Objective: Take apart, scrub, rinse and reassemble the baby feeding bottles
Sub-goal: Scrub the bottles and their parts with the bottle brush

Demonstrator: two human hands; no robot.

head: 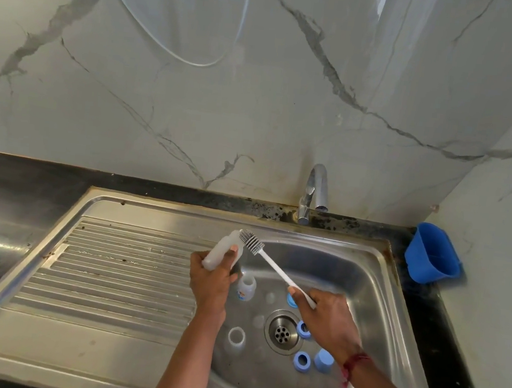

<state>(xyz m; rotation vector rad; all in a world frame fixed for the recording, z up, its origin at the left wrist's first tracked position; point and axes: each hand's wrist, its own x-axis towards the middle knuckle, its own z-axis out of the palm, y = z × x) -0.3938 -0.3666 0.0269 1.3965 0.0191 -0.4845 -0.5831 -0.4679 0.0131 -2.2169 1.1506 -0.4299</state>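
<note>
Left hand: fingers and thumb curled round the lower half of a translucent bottle, knuckles toward the camera, forearm rising from the lower edge of the view.
Held bottle: over the seam between drainboard and basin; long axis tilted, base low and left, upper end high and right, pointing toward the back wall.
Right hand: pinches the end of the brush handle between thumb and fingers, back of the hand up, above the basin's right half; a red thread circles the wrist.
Bottle brush: one, white; handle slants from the right hand up and left, the bristle head at the held bottle's upper end. Whether the bristles are inside the mouth cannot be told.
Other bottles: two, both upright in the basin: a small printed bottle just beside the left hand, and a clear bottle with open mouth left of the drain.
Blue rings: two, lying flat right of the drain.
Blue cap: one, beside the nearer ring.
Partly hidden blue piece: one, under the right thumb.
Sink: steel, ribbed drainboard left, basin right, drain in the middle.
Faucet: chrome, behind the basin.
Blue container: on the counter's right corner.
</note>
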